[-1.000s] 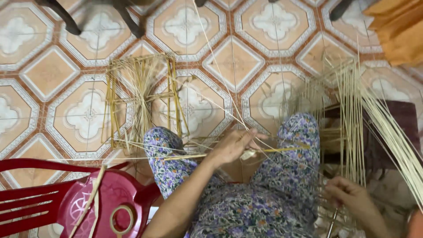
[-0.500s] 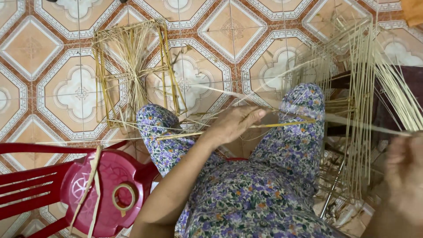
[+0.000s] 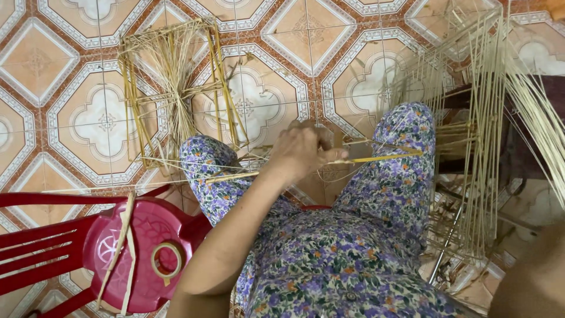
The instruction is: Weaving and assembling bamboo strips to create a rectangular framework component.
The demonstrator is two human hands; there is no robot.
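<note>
bamboo strip [image 3: 376, 158] in left hand [image 3: 303, 150]

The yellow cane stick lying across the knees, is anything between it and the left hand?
No. The left hand already rests on the yellow cane stick lying across the knees in floral trousers, fingers closed around it. The right hand is out of view; only a forearm shows at the lower right corner.

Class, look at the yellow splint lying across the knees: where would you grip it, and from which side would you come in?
Grip the yellow splint on its bare stretch over the knee in floral trousers, coming down from above. It lies flat and thin across both knees, so a thumb-and-finger pinch probably suits it. The left hand already closes on its middle; the loose bundle of strips crowds the far end.
</note>
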